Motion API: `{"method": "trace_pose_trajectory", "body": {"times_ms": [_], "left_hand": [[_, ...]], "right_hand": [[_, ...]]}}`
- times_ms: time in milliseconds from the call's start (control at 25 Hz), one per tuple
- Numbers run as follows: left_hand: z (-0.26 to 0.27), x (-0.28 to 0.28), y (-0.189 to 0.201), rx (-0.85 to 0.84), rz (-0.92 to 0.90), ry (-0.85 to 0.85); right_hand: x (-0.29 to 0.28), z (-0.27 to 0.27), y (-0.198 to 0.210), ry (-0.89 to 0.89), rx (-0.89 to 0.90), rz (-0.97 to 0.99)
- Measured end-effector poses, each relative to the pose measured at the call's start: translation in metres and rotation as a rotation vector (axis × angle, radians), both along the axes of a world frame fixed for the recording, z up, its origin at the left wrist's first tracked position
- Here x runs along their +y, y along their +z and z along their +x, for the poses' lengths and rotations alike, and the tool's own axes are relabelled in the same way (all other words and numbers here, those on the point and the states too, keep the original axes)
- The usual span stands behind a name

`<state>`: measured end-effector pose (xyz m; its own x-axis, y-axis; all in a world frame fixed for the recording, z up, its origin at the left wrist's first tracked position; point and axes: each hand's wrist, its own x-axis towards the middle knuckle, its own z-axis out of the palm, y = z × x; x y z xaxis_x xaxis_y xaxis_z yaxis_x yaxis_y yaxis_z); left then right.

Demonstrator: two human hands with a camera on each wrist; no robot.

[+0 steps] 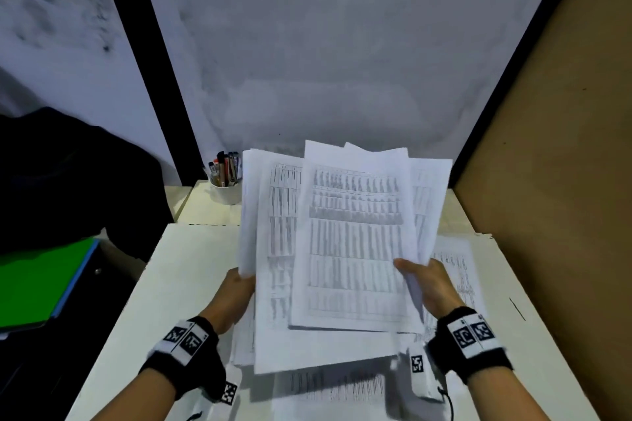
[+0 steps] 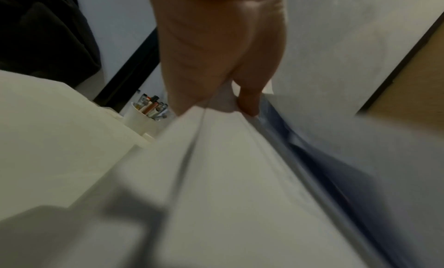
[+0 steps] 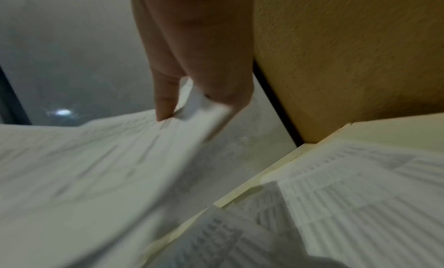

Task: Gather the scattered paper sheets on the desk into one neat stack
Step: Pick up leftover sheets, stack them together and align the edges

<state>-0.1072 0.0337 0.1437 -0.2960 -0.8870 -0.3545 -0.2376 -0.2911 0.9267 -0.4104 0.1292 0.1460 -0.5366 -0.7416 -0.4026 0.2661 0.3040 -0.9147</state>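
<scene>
An uneven bundle of printed paper sheets (image 1: 345,243) stands tilted up over the middle of the white desk (image 1: 136,318), its edges fanned out. My left hand (image 1: 236,294) grips the bundle's left side, thumb on the front in the left wrist view (image 2: 250,101). On the right side, my right hand (image 1: 427,284) pinches the sheets (image 3: 96,158) between thumb and fingers (image 3: 165,104). More printed sheets lie flat on the desk: one at the right (image 1: 461,277), also under my right wrist (image 3: 348,186), and one at the front (image 1: 335,386).
A white cup of pens (image 1: 224,181) stands at the back left of the desk, close to the bundle's left edge. A brown partition (image 1: 554,181) walls the right side. A green folder (image 1: 37,280) and dark cloth lie off to the left.
</scene>
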Motion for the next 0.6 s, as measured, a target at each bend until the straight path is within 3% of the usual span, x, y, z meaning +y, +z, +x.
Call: {"method": "trace_pose_trajectory", "body": {"times_ms": [120, 240, 440, 600], "left_hand": [[-0.016, 0.004, 0.007, 0.069, -0.029, -0.077], [-0.019, 0.006, 0.016, 0.221, -0.042, -0.020], [-0.014, -0.011, 0.004, 0.502, 0.101, 0.095], [-0.021, -0.011, 0.011, 0.377, -0.110, 0.165]], "right_hand": [[-0.015, 0.024, 0.005, 0.142, -0.105, -0.016], [-0.024, 0.029, 0.004, 0.231, -0.125, -0.018], [-0.025, 0.033, 0.015, 0.172, 0.136, -0.085], [-0.027, 0.038, 0.013, 0.137, 0.211, -0.164]]}}
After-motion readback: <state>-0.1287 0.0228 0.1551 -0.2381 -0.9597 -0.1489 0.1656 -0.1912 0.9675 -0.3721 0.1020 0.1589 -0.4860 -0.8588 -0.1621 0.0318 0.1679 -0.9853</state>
